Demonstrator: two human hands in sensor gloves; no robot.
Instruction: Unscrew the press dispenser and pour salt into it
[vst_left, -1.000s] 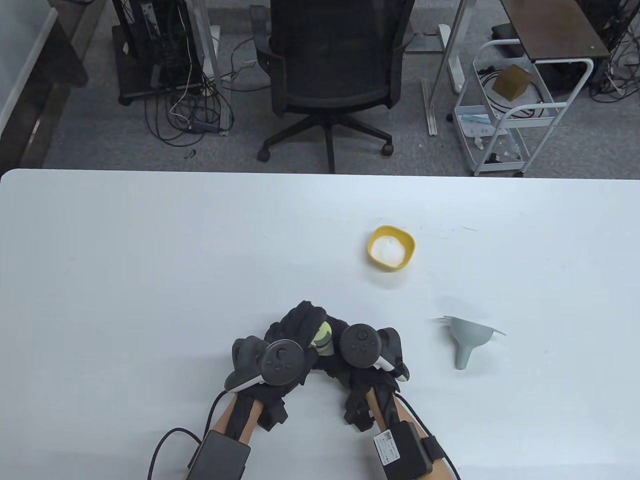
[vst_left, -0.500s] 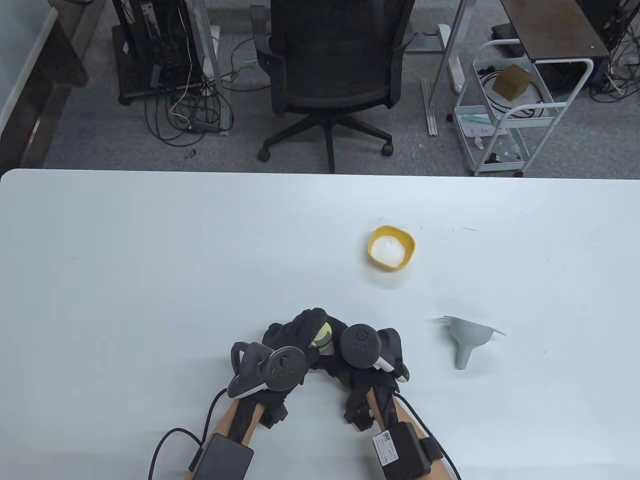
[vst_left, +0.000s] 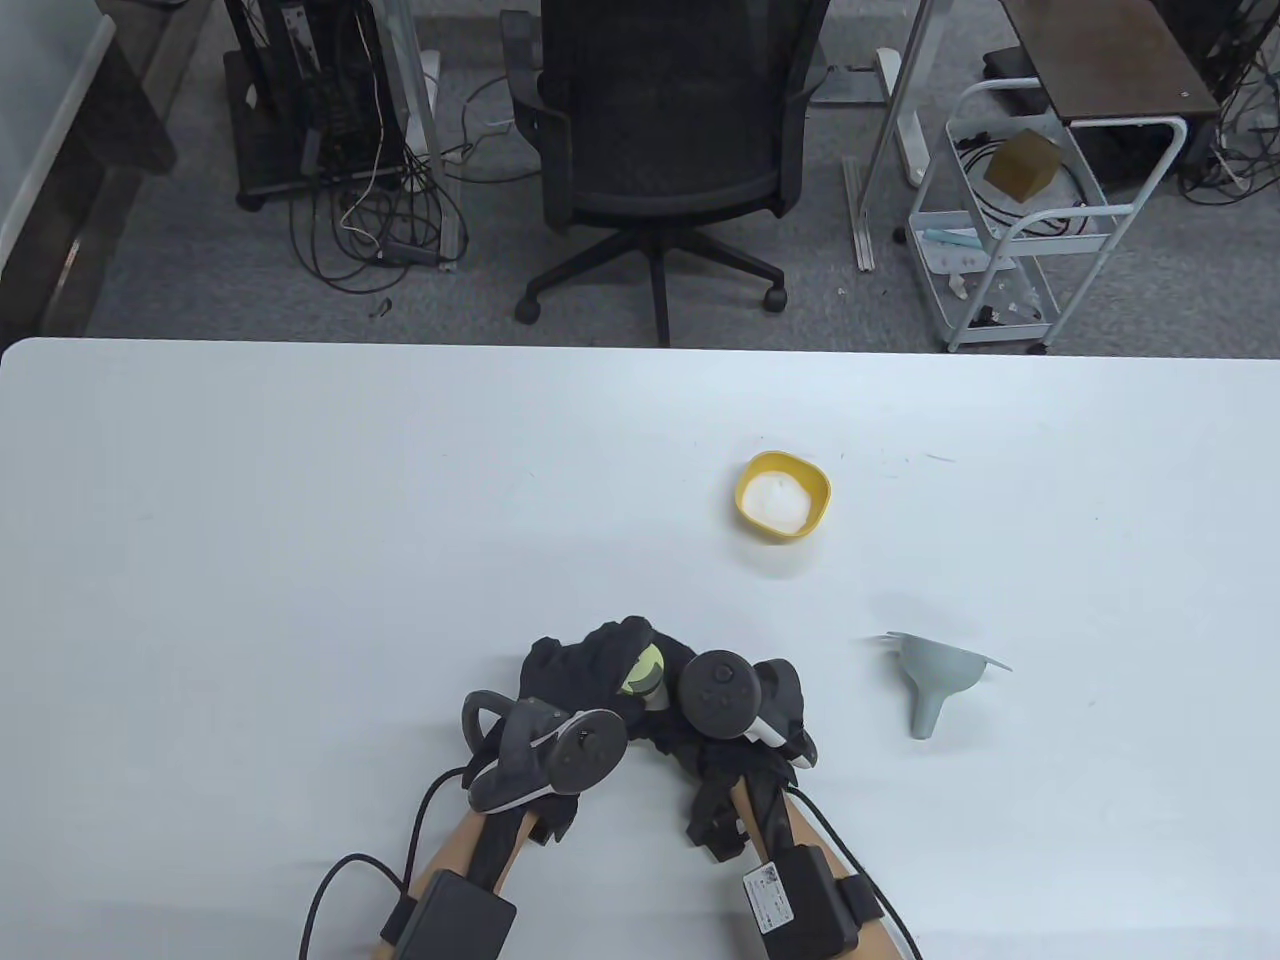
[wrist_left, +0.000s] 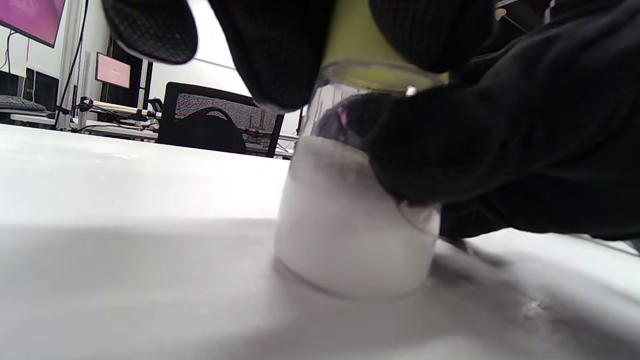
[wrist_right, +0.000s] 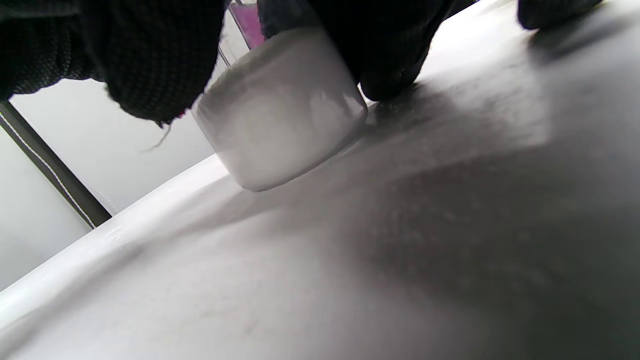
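The press dispenser stands upright on the white table near my edge, its clear body partly filled with white. My left hand grips its yellow-green cap; my right hand holds the body. The yellow salt bowl and grey funnel lie well apart to my right.

Bowl behind funnel (dispenser left, between both hands)
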